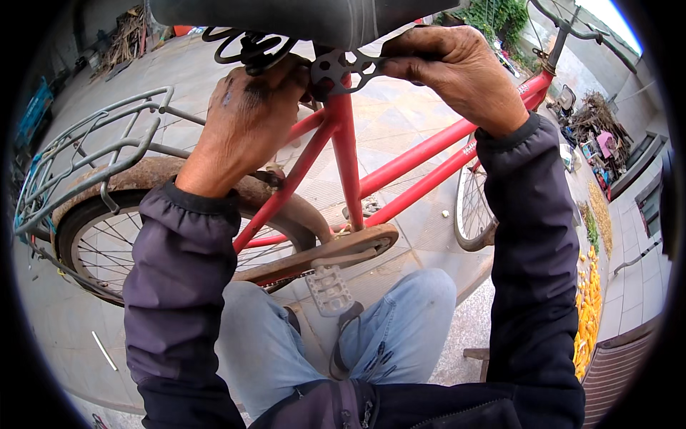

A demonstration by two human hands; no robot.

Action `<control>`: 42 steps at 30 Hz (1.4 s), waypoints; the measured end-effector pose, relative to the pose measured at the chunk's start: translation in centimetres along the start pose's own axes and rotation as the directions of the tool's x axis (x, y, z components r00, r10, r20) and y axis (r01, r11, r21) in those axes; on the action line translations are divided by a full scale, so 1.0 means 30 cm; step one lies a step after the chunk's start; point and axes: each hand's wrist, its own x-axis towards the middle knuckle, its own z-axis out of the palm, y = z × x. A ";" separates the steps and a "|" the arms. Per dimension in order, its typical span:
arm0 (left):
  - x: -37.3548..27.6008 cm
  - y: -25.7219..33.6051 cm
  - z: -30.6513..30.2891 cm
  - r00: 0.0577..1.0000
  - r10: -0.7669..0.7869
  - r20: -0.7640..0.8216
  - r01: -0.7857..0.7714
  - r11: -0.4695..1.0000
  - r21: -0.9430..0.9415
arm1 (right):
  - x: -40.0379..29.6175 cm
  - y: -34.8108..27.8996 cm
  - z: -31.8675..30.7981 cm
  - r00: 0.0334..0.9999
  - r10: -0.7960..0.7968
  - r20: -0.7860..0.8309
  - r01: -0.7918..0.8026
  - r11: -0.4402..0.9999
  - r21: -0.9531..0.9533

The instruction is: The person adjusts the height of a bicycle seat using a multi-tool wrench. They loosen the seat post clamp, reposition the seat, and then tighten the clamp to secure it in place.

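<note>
In my right hand [455,69] the end of a flat grey multi-hole bicycle wrench [333,72] is pinched between thumb and fingers. The wrench's other end lies at the top of the seat post, just under the black saddle [311,19]. My left hand [252,115] is curled beside that end, below the black saddle springs [262,51]. Its fingertips are hidden, so I cannot tell what they grip. Beneath both hands stands the red bicycle frame [345,155]. Dark smudges mark my hands.
A grey metal rear rack [120,147] juts out left above the rusty rear mudguard [139,174]. The pedal [329,289] hangs between my knees, below the rusty chain guard [321,254]. The front wheel [474,206] is to the right. Corn cobs [588,316] lie at far right.
</note>
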 end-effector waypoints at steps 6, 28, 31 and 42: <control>-0.008 -0.013 0.002 0.994 0.011 -0.107 -0.012 1.000 -0.001 | -0.041 -0.006 0.051 0.999 -0.018 -0.052 0.018 1.000 -0.008; 0.001 -0.008 0.014 0.995 -0.042 -0.096 0.032 0.994 -0.100 | -0.045 0.021 0.066 0.992 -0.022 -0.128 0.027 0.999 0.034; -0.003 -0.009 0.016 0.994 0.004 -0.107 -0.012 0.997 -0.078 | -0.050 0.031 0.075 0.993 0.053 -0.107 -0.035 0.985 0.171; 0.002 -0.018 0.016 0.990 0.057 -0.126 -0.061 0.998 -0.032 | -0.122 0.025 0.119 0.973 0.213 -0.089 -0.198 0.969 0.150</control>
